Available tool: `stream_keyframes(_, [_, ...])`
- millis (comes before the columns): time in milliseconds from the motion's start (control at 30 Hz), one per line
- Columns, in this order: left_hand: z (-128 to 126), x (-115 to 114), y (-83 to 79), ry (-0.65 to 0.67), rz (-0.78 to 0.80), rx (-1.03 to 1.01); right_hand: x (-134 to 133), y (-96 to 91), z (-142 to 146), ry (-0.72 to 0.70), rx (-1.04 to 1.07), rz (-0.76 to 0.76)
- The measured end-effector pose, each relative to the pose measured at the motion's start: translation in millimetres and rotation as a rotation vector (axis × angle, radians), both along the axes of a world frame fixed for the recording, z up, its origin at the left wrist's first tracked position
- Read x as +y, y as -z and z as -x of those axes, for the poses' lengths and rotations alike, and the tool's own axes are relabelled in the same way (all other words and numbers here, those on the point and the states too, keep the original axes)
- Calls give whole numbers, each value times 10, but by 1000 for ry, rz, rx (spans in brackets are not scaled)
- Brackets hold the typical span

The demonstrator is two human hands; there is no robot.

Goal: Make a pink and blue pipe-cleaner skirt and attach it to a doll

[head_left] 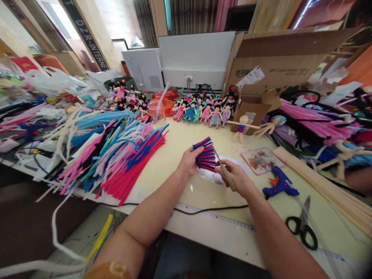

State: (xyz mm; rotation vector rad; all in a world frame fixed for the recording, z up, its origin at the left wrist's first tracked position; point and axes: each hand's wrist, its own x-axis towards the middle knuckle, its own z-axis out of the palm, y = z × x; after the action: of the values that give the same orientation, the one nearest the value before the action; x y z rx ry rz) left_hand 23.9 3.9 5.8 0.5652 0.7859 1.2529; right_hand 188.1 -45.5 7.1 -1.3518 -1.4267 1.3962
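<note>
Trimming seems to be the step in hand: the left hand (pixel 190 162) pinches one side of a red-and-blue fan (pixel 205 155) between thumb and fingers, and the right hand (pixel 236 177) grips a cutter (pixel 228 178), its blades at the fan's opposite edge. Whether those blades are parted is too small to tell. The next cut likely calls for a steady left pinch and evenly lined strip ends. The fan lies between the hands, just ahead of the right fingers. Right of the right hand sits a glue gun (pixel 280 186); left of the left hand lie red stems (pixel 132 170). Beyond both hands stands a striped doll (pixel 241 128), and farther off, a monitor (pixel 197 56).
</note>
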Motion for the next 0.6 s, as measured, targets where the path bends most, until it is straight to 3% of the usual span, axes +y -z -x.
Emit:
stream_keyframes(233, [47,21,-29,18,1,17,10,15,-11,-15,-85,-43])
stream_keyframes(600, [61,86,43,-63,-30,80,-14,11,2,-14,-62,0])
